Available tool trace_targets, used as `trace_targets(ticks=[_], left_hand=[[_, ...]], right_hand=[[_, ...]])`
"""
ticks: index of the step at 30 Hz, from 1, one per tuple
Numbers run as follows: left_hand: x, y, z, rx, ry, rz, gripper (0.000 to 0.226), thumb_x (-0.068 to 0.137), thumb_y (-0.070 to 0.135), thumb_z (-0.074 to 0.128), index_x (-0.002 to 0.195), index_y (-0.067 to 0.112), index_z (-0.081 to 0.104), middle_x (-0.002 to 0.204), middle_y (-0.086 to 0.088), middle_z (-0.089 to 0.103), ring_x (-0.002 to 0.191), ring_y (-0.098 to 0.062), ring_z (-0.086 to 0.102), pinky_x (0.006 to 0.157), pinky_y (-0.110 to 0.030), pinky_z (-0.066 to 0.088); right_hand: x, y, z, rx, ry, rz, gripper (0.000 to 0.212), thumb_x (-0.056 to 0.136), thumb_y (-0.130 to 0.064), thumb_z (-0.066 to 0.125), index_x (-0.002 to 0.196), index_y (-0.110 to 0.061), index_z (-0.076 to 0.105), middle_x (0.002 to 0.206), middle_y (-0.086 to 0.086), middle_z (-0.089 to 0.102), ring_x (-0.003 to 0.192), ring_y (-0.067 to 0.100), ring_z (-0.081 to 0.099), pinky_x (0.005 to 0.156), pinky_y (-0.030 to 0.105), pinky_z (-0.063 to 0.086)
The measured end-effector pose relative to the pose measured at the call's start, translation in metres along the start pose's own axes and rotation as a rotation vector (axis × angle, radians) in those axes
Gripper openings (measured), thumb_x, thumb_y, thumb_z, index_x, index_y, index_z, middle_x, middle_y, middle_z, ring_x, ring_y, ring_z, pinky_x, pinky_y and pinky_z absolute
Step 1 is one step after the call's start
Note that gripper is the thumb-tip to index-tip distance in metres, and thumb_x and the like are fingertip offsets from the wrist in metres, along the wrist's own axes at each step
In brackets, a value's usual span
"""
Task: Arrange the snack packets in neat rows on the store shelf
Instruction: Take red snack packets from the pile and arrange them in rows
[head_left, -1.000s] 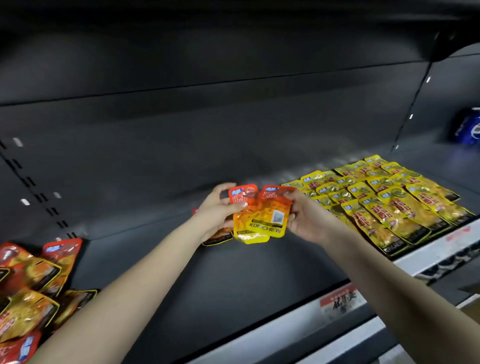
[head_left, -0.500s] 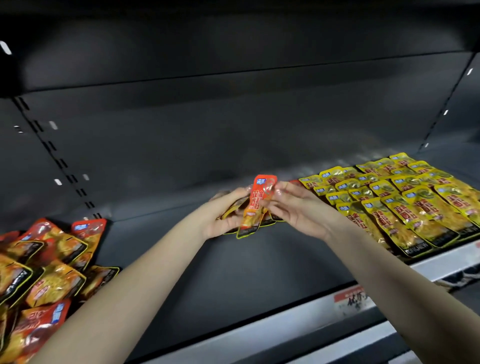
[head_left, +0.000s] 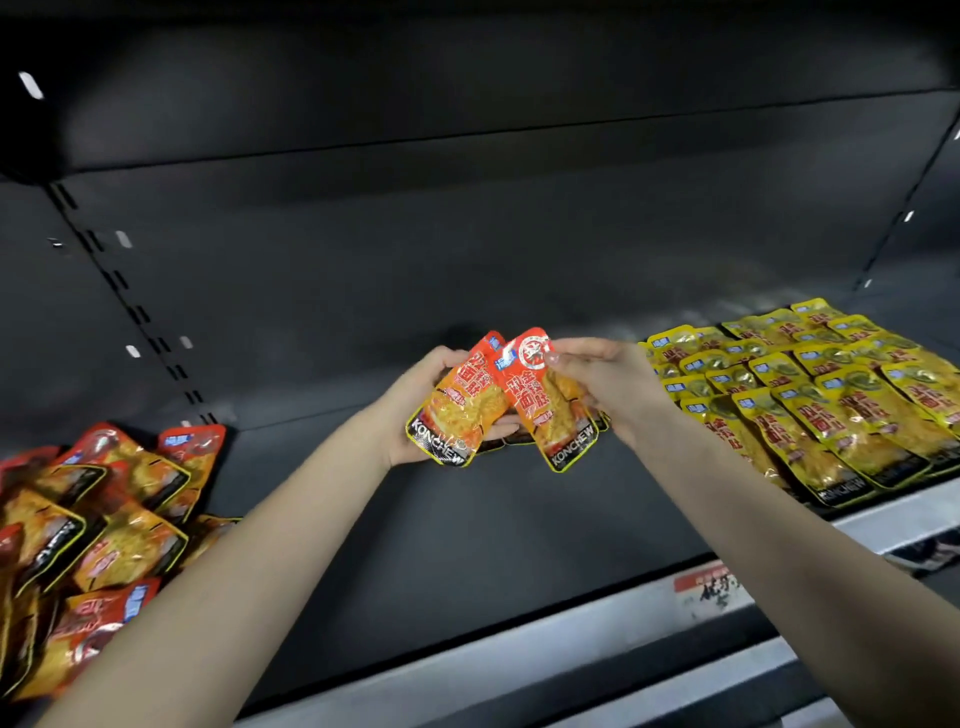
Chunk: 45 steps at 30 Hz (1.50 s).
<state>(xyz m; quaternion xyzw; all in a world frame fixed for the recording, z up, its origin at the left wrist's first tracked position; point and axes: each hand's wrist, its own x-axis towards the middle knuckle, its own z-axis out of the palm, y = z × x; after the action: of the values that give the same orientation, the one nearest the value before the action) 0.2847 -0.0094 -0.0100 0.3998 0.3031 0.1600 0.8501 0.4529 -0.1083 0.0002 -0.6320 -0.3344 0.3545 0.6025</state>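
Observation:
Above the middle of the dark shelf (head_left: 467, 545), both hands hold orange-red snack packets face up. My left hand (head_left: 421, 400) grips one packet (head_left: 460, 415) from below and behind, with more packets stacked under it. My right hand (head_left: 602, 384) pinches the top of a second orange packet (head_left: 545, 405) that overlaps the first. Neat rows of yellow packets (head_left: 810, 395) fill the shelf's right part. A loose heap of orange-red packets (head_left: 88, 525) lies at the far left.
The shelf's grey front rail (head_left: 571, 639) carries a red and white price label (head_left: 711, 592). A slotted upright (head_left: 130, 301) runs down the back panel on the left. Another shelf board overhangs at the top.
The packets, seen edge-on and bunched half a second ago, are now turned face up and fanned apart. The view has shifted left, so the yellow rows sit further right.

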Motion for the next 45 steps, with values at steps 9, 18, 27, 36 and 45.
trace_targets(ticks=[9,18,27,36,45], left_hand=[[-0.032,0.007,-0.036,0.235,0.440,0.430,0.015,0.095,0.013,0.050,0.100,0.008,0.064,0.078,-0.006,0.070,0.062,-0.015,0.069,0.060,-0.029,0.058],[-0.082,0.002,-0.096,0.365,0.845,0.570,0.038,0.090,-0.014,0.040,0.125,-0.005,0.052,0.108,-0.016,0.065,0.099,-0.025,0.063,0.079,-0.030,0.056],[-0.086,-0.018,-0.117,1.310,0.953,0.411,0.050,0.090,0.009,0.056,0.138,0.012,0.045,0.147,-0.011,0.037,0.134,-0.024,0.040,0.107,-0.023,0.028],[-0.082,-0.047,-0.102,1.827,0.602,0.215,0.056,0.099,0.009,0.030,0.150,0.012,0.008,0.159,-0.009,-0.005,0.146,-0.025,0.009,0.118,-0.029,0.011],[-0.087,-0.041,-0.094,1.835,0.663,0.225,0.053,0.102,0.022,0.024,0.151,0.016,0.005,0.159,-0.006,0.004,0.147,-0.024,0.005,0.118,-0.039,0.003]], right_hand=[[0.012,0.008,0.047,-0.018,-0.028,0.042,0.006,0.084,-0.013,0.068,0.086,-0.019,0.068,0.084,0.006,0.068,0.067,0.015,0.056,0.052,0.024,0.041],[0.025,0.025,0.141,-0.244,-0.122,-0.078,0.019,0.084,-0.011,0.065,0.103,-0.012,0.064,0.091,0.003,0.070,0.065,0.015,0.060,0.059,0.027,0.052],[0.009,0.038,0.137,-0.767,-0.204,-0.597,0.028,0.084,-0.011,0.063,0.112,-0.015,0.065,0.120,0.005,0.057,0.108,0.022,0.059,0.096,0.020,0.037],[-0.017,0.052,0.129,-1.501,-0.472,-0.588,0.050,0.099,-0.029,0.032,0.147,-0.019,0.025,0.158,0.000,0.013,0.144,0.017,0.019,0.118,0.040,0.002],[-0.016,0.046,0.134,-1.196,-0.435,-0.653,0.046,0.094,-0.018,0.046,0.139,-0.022,0.042,0.150,-0.003,0.033,0.139,0.014,0.030,0.117,0.033,0.001]])
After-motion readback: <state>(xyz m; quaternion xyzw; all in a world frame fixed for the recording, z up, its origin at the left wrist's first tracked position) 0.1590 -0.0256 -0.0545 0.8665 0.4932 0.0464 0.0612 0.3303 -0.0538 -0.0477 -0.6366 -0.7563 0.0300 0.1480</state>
